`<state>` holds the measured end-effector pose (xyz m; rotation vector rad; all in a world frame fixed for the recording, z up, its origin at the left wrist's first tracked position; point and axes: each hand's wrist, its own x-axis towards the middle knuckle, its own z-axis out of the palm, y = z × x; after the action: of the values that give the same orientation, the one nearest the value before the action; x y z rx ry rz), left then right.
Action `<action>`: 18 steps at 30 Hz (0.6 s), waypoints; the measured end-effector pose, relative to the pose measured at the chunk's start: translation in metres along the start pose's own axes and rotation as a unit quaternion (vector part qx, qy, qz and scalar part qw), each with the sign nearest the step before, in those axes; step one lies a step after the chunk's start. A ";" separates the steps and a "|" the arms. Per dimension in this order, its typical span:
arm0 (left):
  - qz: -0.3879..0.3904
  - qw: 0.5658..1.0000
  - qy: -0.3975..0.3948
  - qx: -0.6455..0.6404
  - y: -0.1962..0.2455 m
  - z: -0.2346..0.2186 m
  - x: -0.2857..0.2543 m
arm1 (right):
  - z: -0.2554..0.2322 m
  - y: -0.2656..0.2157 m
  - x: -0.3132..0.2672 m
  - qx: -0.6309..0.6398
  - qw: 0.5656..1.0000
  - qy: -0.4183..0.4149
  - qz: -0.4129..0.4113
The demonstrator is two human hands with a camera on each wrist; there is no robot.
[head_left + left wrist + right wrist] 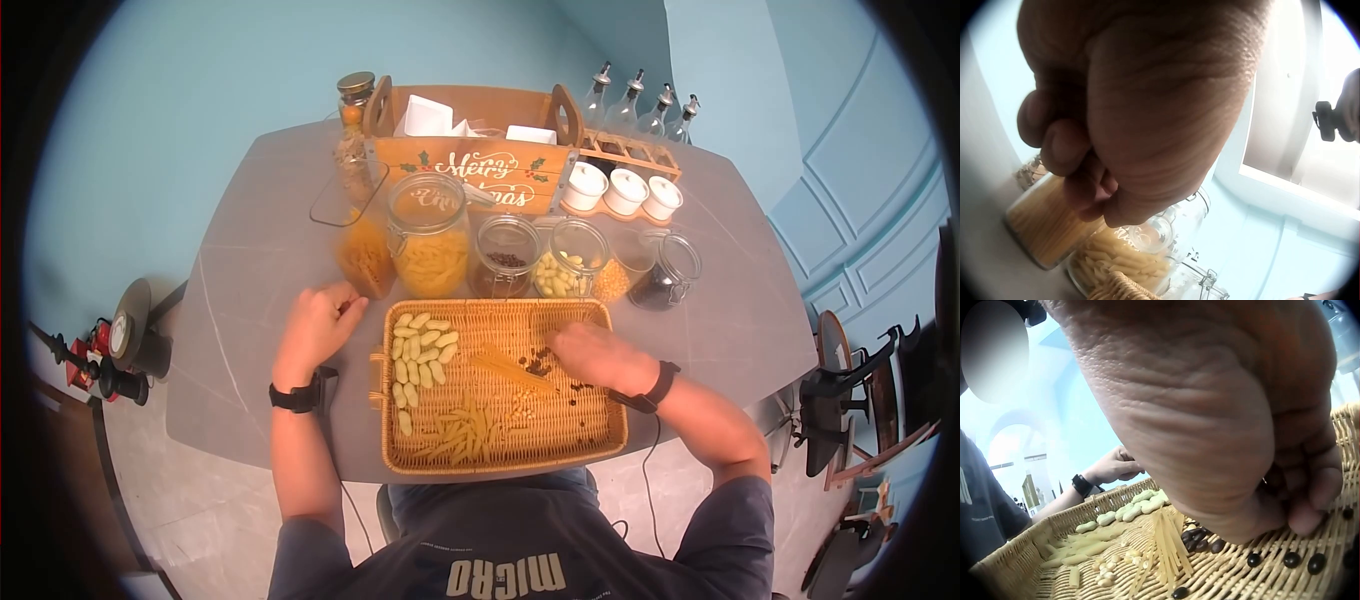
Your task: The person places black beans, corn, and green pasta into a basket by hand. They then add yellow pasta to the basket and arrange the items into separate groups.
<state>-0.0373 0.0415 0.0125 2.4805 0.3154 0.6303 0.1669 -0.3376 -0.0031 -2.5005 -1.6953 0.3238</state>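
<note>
My left hand (318, 325) rests on the table left of the wicker tray (400, 462), fingers loosely curled and holding nothing; in the left wrist view the curled fingers (1065, 147) appear before the spaghetti jar (1044, 219). Over the tray's upper right part is my right hand (600, 355), its fingers (1305, 515) bent down near the wicker. Whether they pinch anything is hidden. Black beans (1254, 559) lie scattered around them. Spaghetti strands (510, 368) lie left of that hand, with peanuts (425, 350), penne (462, 432) and corn kernels (522, 408) in separate groups.
Behind the tray stand a penne jar (432, 262), a jar with dark contents (503, 262), a peanut jar (570, 265), a corn jar (612, 280) and a black bean jar (665, 275). Farther back are a wooden crate (470, 170), white lidded pots (627, 190) and glass bottles (625, 108).
</note>
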 end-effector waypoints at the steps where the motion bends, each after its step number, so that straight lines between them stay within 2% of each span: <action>1: -0.003 1.000 -0.001 0.001 0.000 -0.001 0.000 | 0.000 0.000 0.001 -0.004 1.000 -0.005 0.005; 5: 0.005 1.000 0.008 0.004 0.000 -0.003 -0.001 | -0.010 -0.001 0.005 -0.011 0.999 -0.026 0.015; 13: -0.029 1.000 -0.010 0.004 -0.001 -0.005 -0.001 | -0.040 -0.006 0.006 -0.012 0.996 -0.075 0.053; 18: -0.006 1.000 0.003 0.006 -0.004 -0.004 -0.001 | -0.016 0.006 0.008 -0.008 0.996 -0.088 0.030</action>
<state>-0.0406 0.0458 0.0124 2.4869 0.3366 0.6321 0.1790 -0.3317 0.0102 -2.6068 -1.6915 0.5537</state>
